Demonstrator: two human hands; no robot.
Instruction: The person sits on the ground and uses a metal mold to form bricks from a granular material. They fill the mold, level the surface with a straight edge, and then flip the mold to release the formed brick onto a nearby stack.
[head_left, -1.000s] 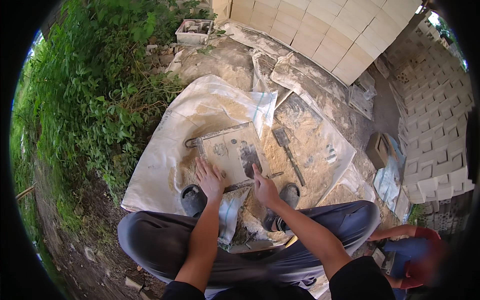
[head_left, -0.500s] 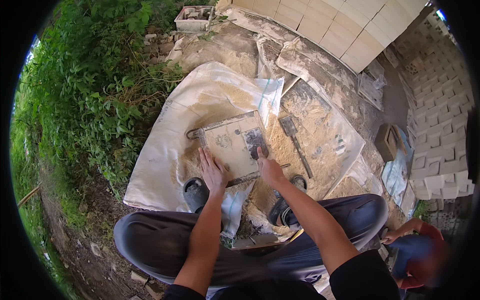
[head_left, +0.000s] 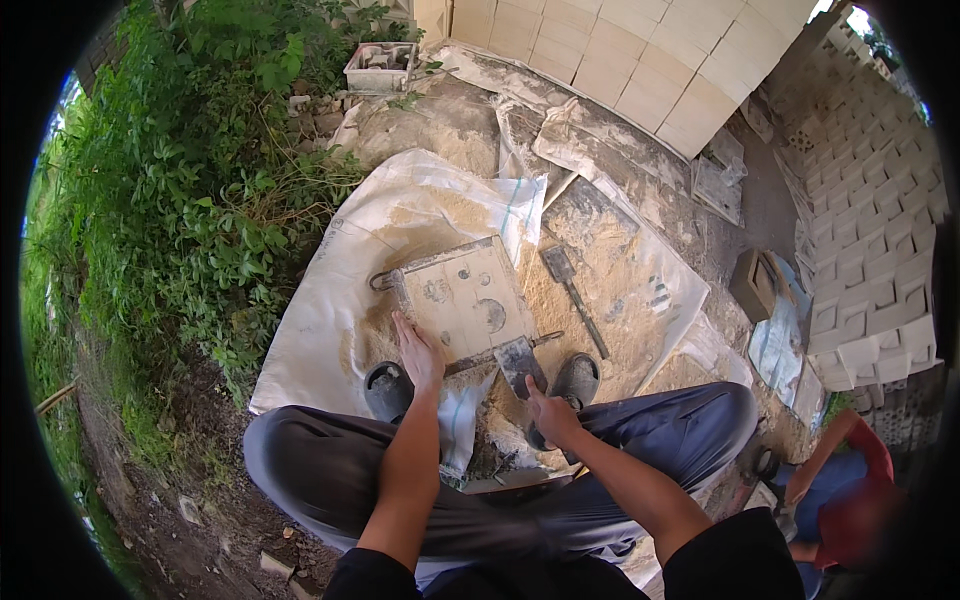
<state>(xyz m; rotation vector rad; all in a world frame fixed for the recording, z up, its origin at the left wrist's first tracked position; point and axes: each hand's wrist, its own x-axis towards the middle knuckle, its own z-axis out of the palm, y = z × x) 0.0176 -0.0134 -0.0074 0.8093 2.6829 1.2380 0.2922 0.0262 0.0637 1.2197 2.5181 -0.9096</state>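
1. Squatting over a sand-strewn white sack sheet (head_left: 330, 300), the person, seen by the head camera, has both forearms coming in from the lower edge, knees in dark trousers either side.
2. The left hand (head_left: 418, 352) lies flat, fingers together and stretched forward, pressed on the near left corner of a square metal block mould (head_left: 462, 298) packed level with pale sandy mix; the mould sits on the sheet just ahead of the feet, a handle bar jutting from its far left corner.
3. The right hand (head_left: 548, 412) grips the handle of a flat trowel (head_left: 520, 360), fingers curled round it; the blade lies at the mould's near right corner, touching its edge.
4. A second trowel (head_left: 572, 290) lies on the sand just right of the mould, untouched.
5. Dark sandals (head_left: 388, 388) stand on the sheet below the mould.
6. Stacked pale concrete blocks (head_left: 640, 60) fill the top and right; green weeds (head_left: 190, 200) cover the left; a small grey crate (head_left: 380, 66) sits at the top.
7. Another person in red (head_left: 850, 490) crouches at lower right.
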